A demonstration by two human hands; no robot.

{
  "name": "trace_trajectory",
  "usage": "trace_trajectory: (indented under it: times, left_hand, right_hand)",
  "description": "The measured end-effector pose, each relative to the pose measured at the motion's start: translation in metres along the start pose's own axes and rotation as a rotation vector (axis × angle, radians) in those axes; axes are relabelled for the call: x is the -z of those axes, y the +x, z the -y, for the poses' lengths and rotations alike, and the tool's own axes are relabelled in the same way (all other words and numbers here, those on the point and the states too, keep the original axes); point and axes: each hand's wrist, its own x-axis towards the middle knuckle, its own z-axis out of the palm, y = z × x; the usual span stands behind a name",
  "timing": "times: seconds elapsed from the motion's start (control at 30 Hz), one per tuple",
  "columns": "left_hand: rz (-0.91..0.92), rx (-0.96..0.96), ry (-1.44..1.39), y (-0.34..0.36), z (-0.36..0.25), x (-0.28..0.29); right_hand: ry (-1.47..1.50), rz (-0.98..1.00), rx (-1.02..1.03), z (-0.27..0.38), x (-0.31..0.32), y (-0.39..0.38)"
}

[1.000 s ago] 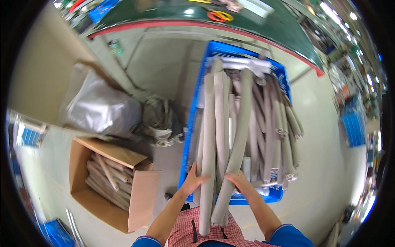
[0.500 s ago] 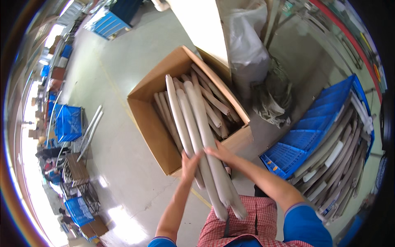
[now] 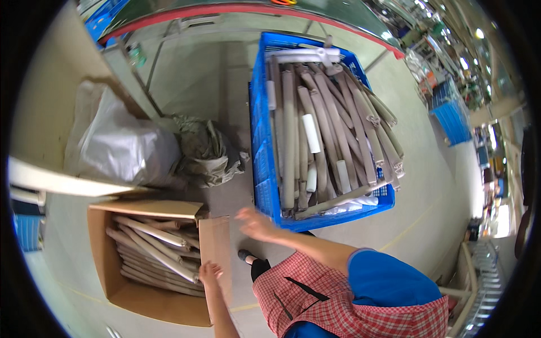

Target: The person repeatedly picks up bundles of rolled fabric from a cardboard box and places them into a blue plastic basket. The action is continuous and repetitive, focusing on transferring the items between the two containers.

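Observation:
My left hand (image 3: 210,272) is beside the near right side of a cardboard box (image 3: 107,265), close to the end of a long beige-grey tube. Its fingers are loosely bent, and I see nothing held in them. Several long fabric-like tubes (image 3: 160,256) lie side by side in the box. My right hand (image 3: 259,226) is in the air between the box's raised flap (image 3: 217,248) and a blue plastic crate (image 3: 265,169). Its fingers are apart and nothing is in them. Many similar grey-brown tubes (image 3: 327,129) fill the crate, with a few short white pieces (image 3: 310,133) among them.
Behind the box stand a white plastic sack (image 3: 127,141) and a crumpled grey-green bag (image 3: 205,152). A table with a red edge (image 3: 236,8) spans the back, its metal legs behind the crate. Farther right is a blue bin (image 3: 452,121).
Both hands have let go of the long tubes they held over the box; tubes now lie inside it. My view has turned right toward the crate, and my right hand has moved away from the box.

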Motion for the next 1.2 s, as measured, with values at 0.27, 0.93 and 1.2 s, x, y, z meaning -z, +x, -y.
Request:
trace_trajectory:
  times: [0.27,0.93,1.2]
  left_hand:
    - [0.543,-0.623,0.679,-0.017,-0.065,-0.364]
    - [-0.150,-0.612,1.357,0.070,-0.013,-0.590]
    - [0.007,-0.655,1.116,0.078,-0.021,-0.576]
  right_hand:
    - [0.313,-0.549,-0.721,-0.202,0.293,-0.023]
    - [0.527,-0.568,-0.737,-0.168,0.348,0.052]
    - [0.570,-0.408,-0.810,-0.216,0.281,0.118]
